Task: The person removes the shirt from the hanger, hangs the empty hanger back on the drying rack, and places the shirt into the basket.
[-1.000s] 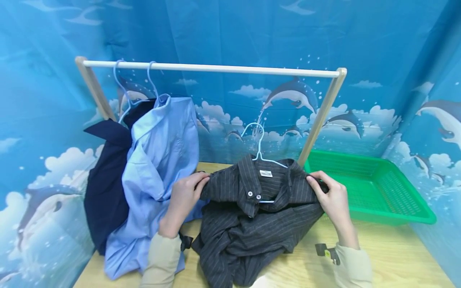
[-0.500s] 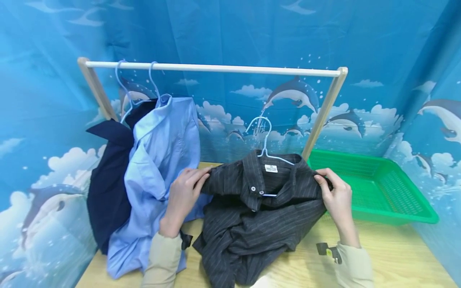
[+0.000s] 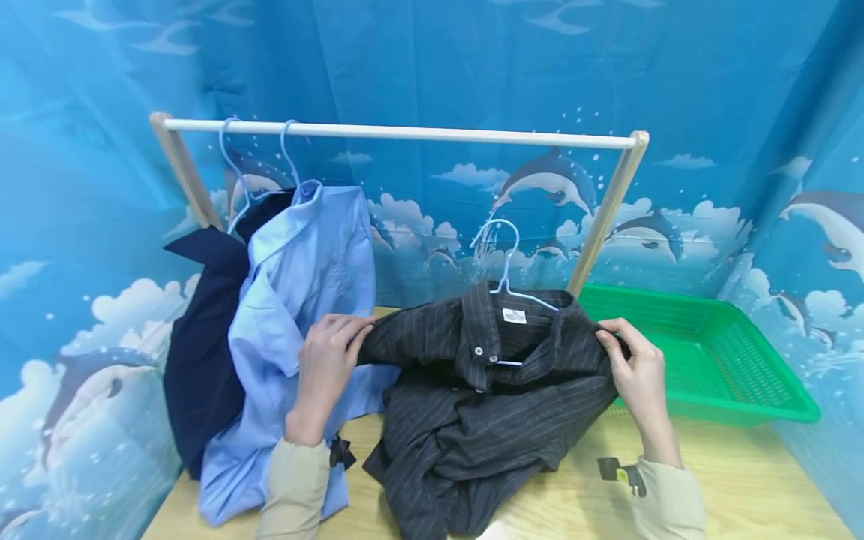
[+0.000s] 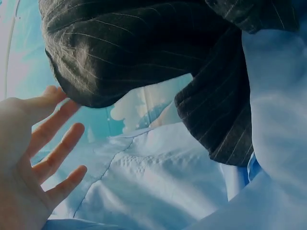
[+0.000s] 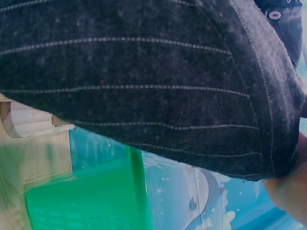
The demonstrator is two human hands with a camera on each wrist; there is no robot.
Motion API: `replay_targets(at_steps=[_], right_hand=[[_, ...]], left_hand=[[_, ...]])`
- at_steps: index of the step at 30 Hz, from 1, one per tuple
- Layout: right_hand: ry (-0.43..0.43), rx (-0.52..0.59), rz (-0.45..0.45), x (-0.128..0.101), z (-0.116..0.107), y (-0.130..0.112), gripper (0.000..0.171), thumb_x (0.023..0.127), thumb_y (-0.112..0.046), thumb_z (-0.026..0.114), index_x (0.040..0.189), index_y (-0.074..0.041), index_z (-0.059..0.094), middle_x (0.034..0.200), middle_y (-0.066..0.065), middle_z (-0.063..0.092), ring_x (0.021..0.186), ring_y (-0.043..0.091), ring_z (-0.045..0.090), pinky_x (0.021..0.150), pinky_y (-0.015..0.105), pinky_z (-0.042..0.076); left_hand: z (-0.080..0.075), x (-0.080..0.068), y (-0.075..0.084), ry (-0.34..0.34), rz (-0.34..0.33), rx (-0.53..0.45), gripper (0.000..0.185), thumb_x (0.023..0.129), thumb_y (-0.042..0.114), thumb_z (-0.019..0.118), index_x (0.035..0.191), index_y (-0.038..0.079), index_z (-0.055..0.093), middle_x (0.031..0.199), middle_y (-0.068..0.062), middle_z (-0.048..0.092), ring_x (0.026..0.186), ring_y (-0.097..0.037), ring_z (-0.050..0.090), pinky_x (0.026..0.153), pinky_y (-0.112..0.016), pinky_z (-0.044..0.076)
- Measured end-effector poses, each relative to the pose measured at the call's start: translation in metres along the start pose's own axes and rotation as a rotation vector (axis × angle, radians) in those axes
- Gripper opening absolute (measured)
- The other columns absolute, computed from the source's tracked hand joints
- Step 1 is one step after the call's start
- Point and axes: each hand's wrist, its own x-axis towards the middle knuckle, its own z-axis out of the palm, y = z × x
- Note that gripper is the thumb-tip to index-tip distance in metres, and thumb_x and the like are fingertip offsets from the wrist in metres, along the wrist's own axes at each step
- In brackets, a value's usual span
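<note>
A dark pinstriped shirt [image 3: 472,427] with white buttons hangs between the two hands, its lower part bunched on the table. Inside its collar sits a pale blue hanger [image 3: 508,281], the hook standing up out of the neck. My left hand [image 3: 325,371] pinches the shirt's shoulder on the left between thumb and index finger; in the left wrist view the other fingers of the left hand [image 4: 43,148] are spread. At the opposite shoulder my right hand [image 3: 636,371] pinches the cloth. The right wrist view shows mostly striped fabric [image 5: 144,81], with little of that hand visible.
Behind the shirt stands a rack with a white rail [image 3: 405,133] and wooden posts. A navy garment [image 3: 205,352] and a light blue shirt [image 3: 310,255] hang at its left end, on blue hangers. A green basket [image 3: 763,360] sits at the right on the wooden table [image 3: 729,480].
The hanger and shirt collar have shifted slightly right. My left hand has moved a little left, drawing that shoulder outward, while the right hand has moved slightly right.
</note>
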Motion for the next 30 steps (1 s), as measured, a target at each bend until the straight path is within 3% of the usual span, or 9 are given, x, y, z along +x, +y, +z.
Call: replay_targets(at_steps=[14, 18, 26, 30], right_hand=[[-0.019, -0.047, -0.031, -0.002, 0.004, -0.001, 0.012, 0.09, 0.002, 0.072, 0.099, -0.005, 0.074, 0.095, 0.012, 0.074, 0.072, -0.011, 0.046, 0.063, 0.023, 0.036], [-0.036, -0.062, -0.027, -0.003, 0.007, -0.002, 0.012, 0.09, 0.001, 0.072, 0.1, -0.007, 0.075, 0.096, 0.012, 0.074, 0.075, -0.01, 0.05, 0.065, 0.021, 0.038], [-0.092, -0.069, -0.039, -0.005, 0.012, -0.003, 0.007, 0.094, -0.008, 0.071, 0.099, -0.01, 0.075, 0.096, 0.008, 0.074, 0.075, 0.006, 0.06, 0.065, 0.02, 0.04], [-0.125, -0.051, -0.051, -0.005, 0.013, -0.004, 0.006, 0.095, -0.01, 0.07, 0.099, -0.011, 0.075, 0.095, 0.005, 0.074, 0.072, 0.006, 0.059, 0.063, 0.019, 0.04]], left_hand=[[0.013, 0.0, 0.011, -0.009, 0.151, -0.05, 0.012, 0.084, 0.011, 0.083, 0.095, 0.009, 0.081, 0.086, -0.005, 0.075, 0.086, -0.027, 0.066, 0.087, -0.047, 0.052], [0.015, -0.001, 0.015, -0.018, 0.153, -0.073, 0.012, 0.085, 0.011, 0.082, 0.097, 0.009, 0.081, 0.087, -0.005, 0.074, 0.087, -0.026, 0.066, 0.085, -0.046, 0.051], [0.021, -0.002, 0.024, -0.048, 0.142, -0.125, 0.014, 0.083, 0.008, 0.084, 0.097, 0.01, 0.081, 0.09, -0.005, 0.075, 0.088, -0.026, 0.066, 0.084, -0.045, 0.053], [0.023, -0.002, 0.03, -0.059, 0.133, -0.134, 0.013, 0.084, 0.009, 0.084, 0.097, 0.011, 0.081, 0.09, -0.004, 0.075, 0.088, -0.024, 0.067, 0.084, -0.043, 0.053]])
